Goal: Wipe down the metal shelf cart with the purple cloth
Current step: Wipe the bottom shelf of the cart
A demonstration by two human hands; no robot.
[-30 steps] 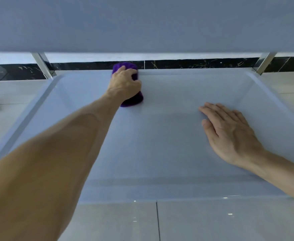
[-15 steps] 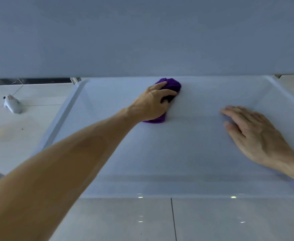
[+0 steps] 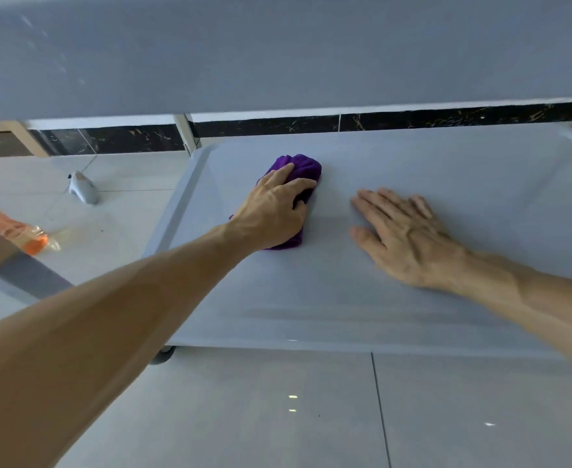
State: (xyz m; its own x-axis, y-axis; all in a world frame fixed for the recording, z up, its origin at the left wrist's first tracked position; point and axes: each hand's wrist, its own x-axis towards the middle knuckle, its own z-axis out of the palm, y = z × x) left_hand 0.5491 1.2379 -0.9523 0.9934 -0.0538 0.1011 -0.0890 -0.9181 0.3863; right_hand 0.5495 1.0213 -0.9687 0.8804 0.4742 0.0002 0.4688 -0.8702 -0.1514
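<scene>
I look down at the lower tray of a grey metal shelf cart (image 3: 446, 163). A bunched purple cloth (image 3: 303, 168) lies on the tray's left half. My left hand (image 3: 274, 211) grips it, fingers curled over the top and thumb hooked round its right side, and most of the cloth is hidden under the palm. My right hand (image 3: 403, 231) rests flat on the tray just to the right, fingers straight and spread, holding nothing.
The cart's upper shelf (image 3: 278, 52) hangs over the top of the view. A cart wheel (image 3: 163, 356) shows under the front left corner. On the tiled floor to the left lie a bottle with orange liquid (image 3: 21, 233) and a small grey object (image 3: 83, 189).
My left hand has slid the purple cloth toward me across the tray, away from the back edge. My right hand stays flat on the tray. The view has shifted.
</scene>
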